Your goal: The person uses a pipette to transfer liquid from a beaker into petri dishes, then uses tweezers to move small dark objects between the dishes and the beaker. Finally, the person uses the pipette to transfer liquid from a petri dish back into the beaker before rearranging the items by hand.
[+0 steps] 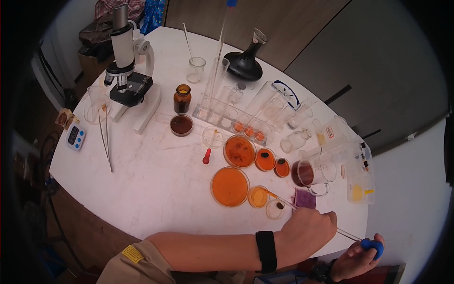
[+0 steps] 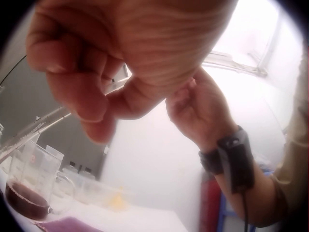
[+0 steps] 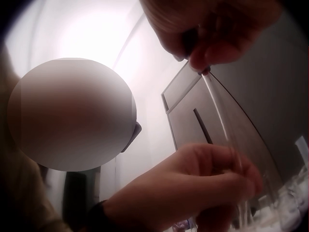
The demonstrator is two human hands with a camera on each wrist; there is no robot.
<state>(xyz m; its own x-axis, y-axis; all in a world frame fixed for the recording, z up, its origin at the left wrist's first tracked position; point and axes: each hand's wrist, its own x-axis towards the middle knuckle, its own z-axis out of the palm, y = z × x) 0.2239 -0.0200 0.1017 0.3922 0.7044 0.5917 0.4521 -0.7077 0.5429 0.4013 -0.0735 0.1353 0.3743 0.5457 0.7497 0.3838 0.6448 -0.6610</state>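
My left hand (image 1: 309, 232) grips a long glass pipette (image 1: 349, 234) partway along its shaft. Its lower end reaches over a small dish of yellow-orange liquid (image 1: 258, 197), with orange colour showing inside the glass. At the upper end, my right hand (image 1: 352, 262) pinches a blue rubber bulb (image 1: 372, 249). Graduation marks run along the pipette (image 2: 34, 128) in the left wrist view. Beside the yellow-orange dish lie a large orange dish (image 1: 230, 187) and a small clear dish (image 1: 269, 213) with a dark spot. A purple cloth (image 1: 305, 199) is just beyond my left hand.
A beaker of dark red liquid (image 1: 302, 173), a test-tube rack (image 1: 227, 124), orange dishes (image 1: 239, 151) and a red rubber bulb (image 1: 206, 156) stand or lie farther in. Leftward are a microscope (image 1: 127, 71), tweezers (image 1: 106, 142) and a timer (image 1: 74, 136). A clear bin (image 1: 362, 187) is at right.
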